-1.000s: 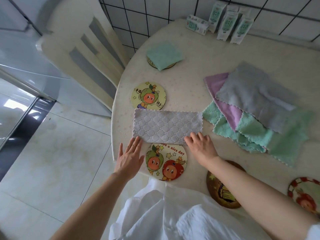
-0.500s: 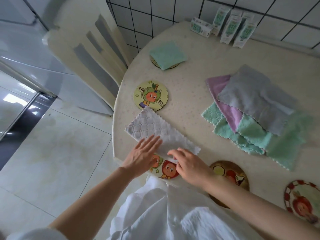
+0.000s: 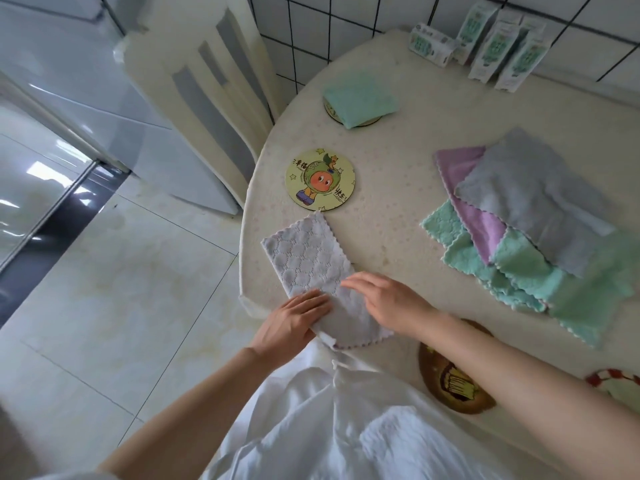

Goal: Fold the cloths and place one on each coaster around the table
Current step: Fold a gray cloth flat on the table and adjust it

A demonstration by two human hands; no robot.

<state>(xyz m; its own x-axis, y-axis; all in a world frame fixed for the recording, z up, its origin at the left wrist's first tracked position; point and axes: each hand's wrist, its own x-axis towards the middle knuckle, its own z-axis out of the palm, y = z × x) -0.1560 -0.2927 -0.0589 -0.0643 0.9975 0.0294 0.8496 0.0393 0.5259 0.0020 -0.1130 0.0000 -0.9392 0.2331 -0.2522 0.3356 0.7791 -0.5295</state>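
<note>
At the near edge of the round table [image 3: 398, 209], a grey cloth [image 3: 304, 251] is lying slantwise, its far corner just beside a yellow coaster [image 3: 320, 180]. Both hands are resting on its near half. The left hand [image 3: 291, 323] is laying straight fingers across it, and the right hand [image 3: 388, 301] is pressing down with relaxed, slightly bent fingers, grasping nothing.

yellow coaster [image 3: 320, 180] reading 幸福, 快乐

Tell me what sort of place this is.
Probably a home kitchen or dining corner: a round table with a chair beside it, a white tiled wall behind, and small cartons on the table.
</note>
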